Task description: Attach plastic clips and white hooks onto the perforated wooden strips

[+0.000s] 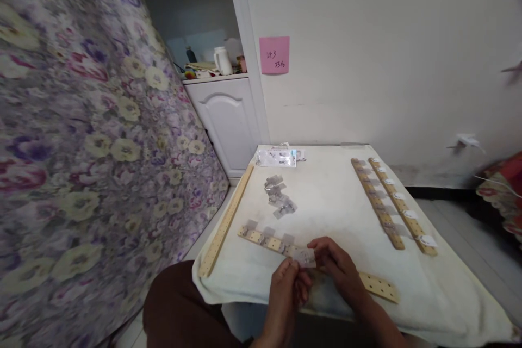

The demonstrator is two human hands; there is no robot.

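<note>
Between my two hands is a small clear plastic square, seemingly an adhesive hook (305,257). My left hand (289,284) pinches its lower left edge between thumb and fingers. At its right edge, the fingers of my right hand (336,265) are closed on it; the exact grip is partly hidden. Underneath lies a wooden strip with holes (380,285), slanting across the table's near side and partly covered by my hands. Several clear hooks sit along the strip's left part. Beyond it is a loose pile of clear hooks (279,199) with metal parts.
Another holed wooden strip (226,223) lies along the table's left edge. On the right are two strips, one with clear pieces (377,204) and one with white pieces (403,207). Packaging (276,158) lies at the back of the cloth-covered table (326,190). A floral curtain (101,147) hangs left.
</note>
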